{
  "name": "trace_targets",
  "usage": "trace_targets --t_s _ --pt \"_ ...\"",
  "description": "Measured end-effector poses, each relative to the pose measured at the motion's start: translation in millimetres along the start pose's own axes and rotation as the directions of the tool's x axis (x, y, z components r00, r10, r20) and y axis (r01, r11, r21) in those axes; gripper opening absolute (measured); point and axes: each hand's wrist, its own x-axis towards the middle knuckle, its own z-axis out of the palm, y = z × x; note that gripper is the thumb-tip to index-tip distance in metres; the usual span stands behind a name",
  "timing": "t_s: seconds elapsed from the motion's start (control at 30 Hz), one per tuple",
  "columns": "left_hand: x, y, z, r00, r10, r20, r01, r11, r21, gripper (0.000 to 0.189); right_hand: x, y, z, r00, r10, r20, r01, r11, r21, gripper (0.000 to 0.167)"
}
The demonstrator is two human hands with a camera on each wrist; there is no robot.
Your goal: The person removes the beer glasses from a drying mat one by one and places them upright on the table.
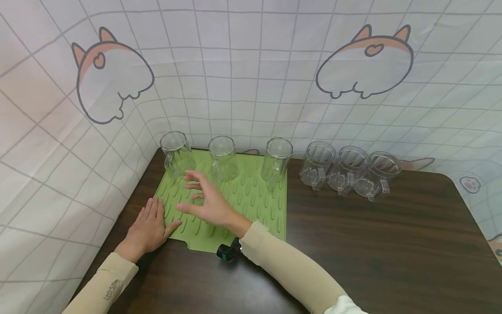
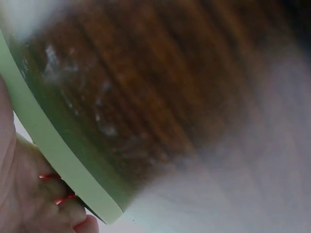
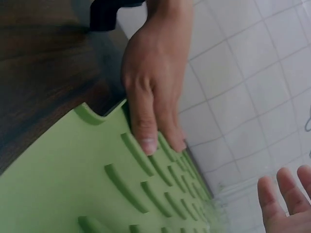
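My left hand [image 1: 146, 227] rests along the left edge of a green ridged drying mat [image 1: 255, 209], fingers straight and thumb spread over its near corner. In the left wrist view the mat's rim [image 2: 60, 155] runs close beside the fingers [image 2: 34, 179]. Over the left half of the mat hovers my right hand [image 1: 213, 203], its fingers loosely bent and holding nothing. Its fingertips are nearest to a clear glass mug [image 1: 181, 159] at the mat's back left. Another glass mug [image 1: 225, 165] is beside it, and a third glass mug [image 1: 276, 163] is at the back right.
Three more clear mugs stand close together on the dark wooden table [image 1: 353, 244], right of the mat: one mug [image 1: 315, 165], a middle mug [image 1: 347, 168] and an outer mug [image 1: 374, 174]. A white gridded cloth [image 1: 251, 87] hangs behind and at the left.
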Motion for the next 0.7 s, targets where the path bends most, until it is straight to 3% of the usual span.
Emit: trace_targets --t_s 0.23,0.7 --pt "-1.5 0.7 -3.5 1.0 -0.008 -0.002 0.008 1.0 0.0 0.099 8.5 9 8 1.0 0.005 0.019 -0.005 1.0 -0.022 0.086" --pt "-3.4 4.6 -2.8 1.0 -0.022 -0.004 0.022 1.0 0.006 0.094 26.7 22 15 0.996 0.073 -0.044 -0.072 0.997 0.034 0.084"
